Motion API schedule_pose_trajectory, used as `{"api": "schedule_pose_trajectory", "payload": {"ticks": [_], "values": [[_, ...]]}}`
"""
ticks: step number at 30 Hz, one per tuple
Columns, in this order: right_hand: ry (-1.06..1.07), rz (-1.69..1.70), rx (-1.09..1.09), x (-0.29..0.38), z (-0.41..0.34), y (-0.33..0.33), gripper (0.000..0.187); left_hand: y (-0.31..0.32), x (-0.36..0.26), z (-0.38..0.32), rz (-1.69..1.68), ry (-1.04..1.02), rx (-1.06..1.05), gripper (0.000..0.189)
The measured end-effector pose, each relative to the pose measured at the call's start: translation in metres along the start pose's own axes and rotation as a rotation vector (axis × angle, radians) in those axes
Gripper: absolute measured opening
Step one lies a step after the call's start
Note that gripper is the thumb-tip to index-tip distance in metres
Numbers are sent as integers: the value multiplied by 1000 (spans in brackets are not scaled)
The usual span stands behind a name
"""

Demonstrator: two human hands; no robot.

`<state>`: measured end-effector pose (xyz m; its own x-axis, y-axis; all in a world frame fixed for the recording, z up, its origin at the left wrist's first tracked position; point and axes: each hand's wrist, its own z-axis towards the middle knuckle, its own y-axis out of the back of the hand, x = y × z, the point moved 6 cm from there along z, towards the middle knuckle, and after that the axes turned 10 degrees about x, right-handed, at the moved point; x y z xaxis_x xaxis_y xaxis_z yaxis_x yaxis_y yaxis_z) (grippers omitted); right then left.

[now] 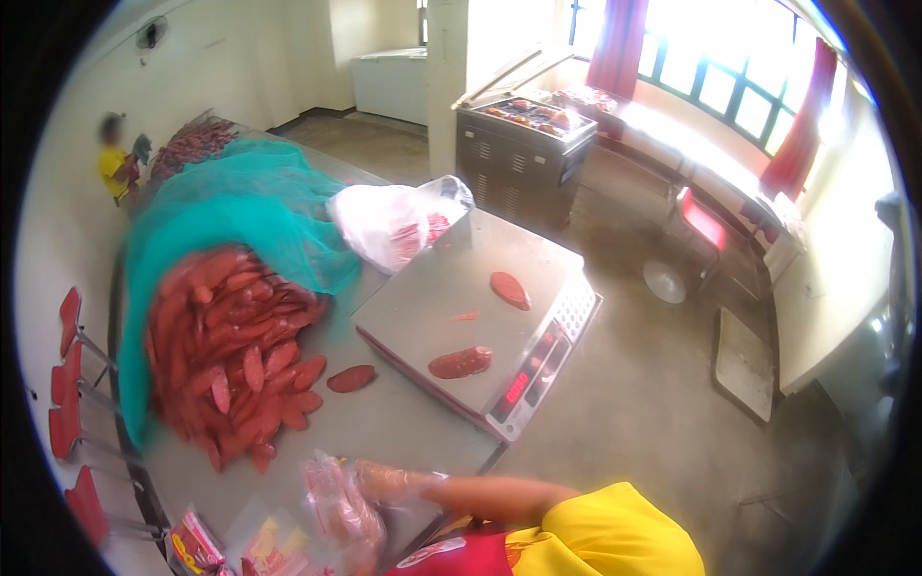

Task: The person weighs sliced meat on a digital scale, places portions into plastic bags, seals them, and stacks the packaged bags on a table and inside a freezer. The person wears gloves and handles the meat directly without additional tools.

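Observation:
At the table's near edge my right hand (385, 482), in a clear plastic glove, reaches in from the right. It meets my left hand (360, 529), which is also wrapped in clear plastic. Blur and shiny film hide the fingers, so what they hold is unclear. Printed plastic pouches (272, 551) lie beside my left hand. Beyond them rises a large pile of red oval meat pieces (238, 353), with one loose piece (351, 379) apart from it. On the steel pan of a digital scale (410, 309) rest two meat pieces (461, 362) and a small scrap. Its red display is lit.
Green netting (238, 201) covers the pile's far part. Beside the scale sits a white plastic bag (378, 219) with red contents. A steel machine (518, 158) with a raised lid stands beyond. Red chairs (66, 392) line the left wall. A person (115, 165) stands far left.

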<state>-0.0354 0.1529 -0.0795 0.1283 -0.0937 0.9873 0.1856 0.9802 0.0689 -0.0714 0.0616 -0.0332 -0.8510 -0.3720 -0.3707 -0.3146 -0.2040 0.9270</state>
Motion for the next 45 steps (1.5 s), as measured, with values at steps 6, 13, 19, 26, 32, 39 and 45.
{"api": "schedule_pose_trajectory", "payload": {"ticks": [6,13,19,26,32,39,45], "values": [[-332,-519,122,47,-19,31,26,4,-4,2,11,32,17,61],[-321,-1168,-747,143,-113,301,27,5,1,20,12,149,216,64],[-826,-1805,-67,37,-107,412,14,1,1,25,85,103,367,63],[-619,-963,-881,188,-102,287,25,-2,0,12,213,36,176,60],[-823,-314,23,137,-95,107,40,-3,-3,10,80,-67,159,49],[-554,648,-163,38,-69,15,41,12,-11,11,-8,-114,59,45],[-441,623,-321,7,-36,7,26,7,-12,1,-189,-123,44,47]]}}
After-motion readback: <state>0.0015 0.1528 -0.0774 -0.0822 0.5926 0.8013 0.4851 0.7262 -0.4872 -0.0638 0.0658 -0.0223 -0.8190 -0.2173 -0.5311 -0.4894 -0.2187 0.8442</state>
